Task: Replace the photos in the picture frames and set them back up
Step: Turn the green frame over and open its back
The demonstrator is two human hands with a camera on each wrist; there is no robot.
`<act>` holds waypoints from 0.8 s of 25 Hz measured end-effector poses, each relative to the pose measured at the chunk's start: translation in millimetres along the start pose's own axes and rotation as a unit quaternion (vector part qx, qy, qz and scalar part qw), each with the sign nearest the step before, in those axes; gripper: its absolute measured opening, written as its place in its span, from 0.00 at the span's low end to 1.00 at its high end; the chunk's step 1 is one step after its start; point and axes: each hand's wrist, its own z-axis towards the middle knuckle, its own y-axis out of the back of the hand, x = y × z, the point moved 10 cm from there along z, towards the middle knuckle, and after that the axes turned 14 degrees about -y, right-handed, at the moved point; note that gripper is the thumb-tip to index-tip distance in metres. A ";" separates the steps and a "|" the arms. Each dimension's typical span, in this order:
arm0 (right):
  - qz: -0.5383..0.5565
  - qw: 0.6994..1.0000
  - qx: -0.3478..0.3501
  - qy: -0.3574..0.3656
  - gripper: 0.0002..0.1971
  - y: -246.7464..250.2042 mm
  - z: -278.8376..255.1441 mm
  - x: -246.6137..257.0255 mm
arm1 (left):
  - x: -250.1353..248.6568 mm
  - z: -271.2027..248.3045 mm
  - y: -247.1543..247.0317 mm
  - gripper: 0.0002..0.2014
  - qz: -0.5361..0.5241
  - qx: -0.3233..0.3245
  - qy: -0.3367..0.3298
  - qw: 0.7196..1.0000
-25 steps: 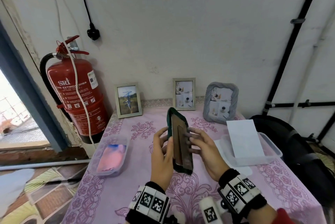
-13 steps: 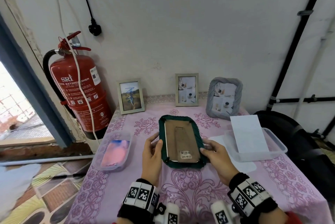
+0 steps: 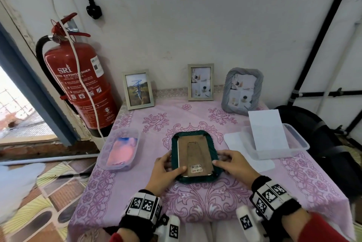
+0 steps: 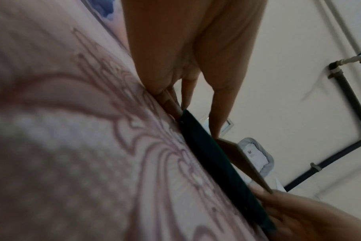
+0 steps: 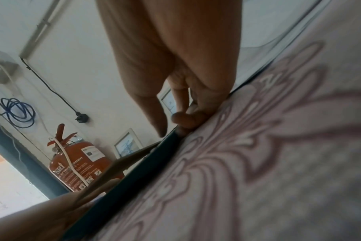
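Note:
A green picture frame lies face down on the pink floral tablecloth. Its brown backing board with the folded stand faces up. My left hand grips the frame's left edge, thumb on the backing near the lower left corner. My right hand grips the right edge, thumb on the green rim. The left wrist view shows the frame's dark edge on the cloth with my left hand's fingers at it. In the right wrist view, my right hand's curled fingers sit at the frame's edge.
Three frames stand along the wall: a pale one, another pale one and a grey one. A clear tub with pink prints sits left, a tub holding white paper right. A fire extinguisher hangs beside the table.
The green frame, held on edge above the table a second ago, has been turned flat and laid face down on the cloth. Both hands came down with it to its sides.

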 end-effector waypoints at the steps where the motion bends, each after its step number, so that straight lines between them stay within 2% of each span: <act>1: -0.015 1.000 0.014 0.005 0.30 -0.7 -1.0 0.0 | 2.0 0.1 -1.3 0.38 0.008 0.015 0.003 1.000; 4: -0.061 0.997 0.040 0.028 0.40 -3.1 -4.8 0.7 | 4.2 -1.1 -0.7 0.40 0.008 0.039 -0.009 0.999; 7: -0.069 0.996 0.039 0.040 0.43 -4.7 -5.2 1.4 | 7.4 -2.3 2.1 0.39 0.010 0.039 -0.024 0.999; 11: -0.045 0.997 0.053 0.037 0.43 -6.6 -6.7 1.5 | 10.9 0.0 3.0 0.39 0.024 0.038 -0.028 0.999; 20: -0.018 0.996 0.073 0.038 0.40 -6.3 -12.0 4.6 | 13.0 3.4 -2.7 0.38 0.060 0.084 -0.017 0.995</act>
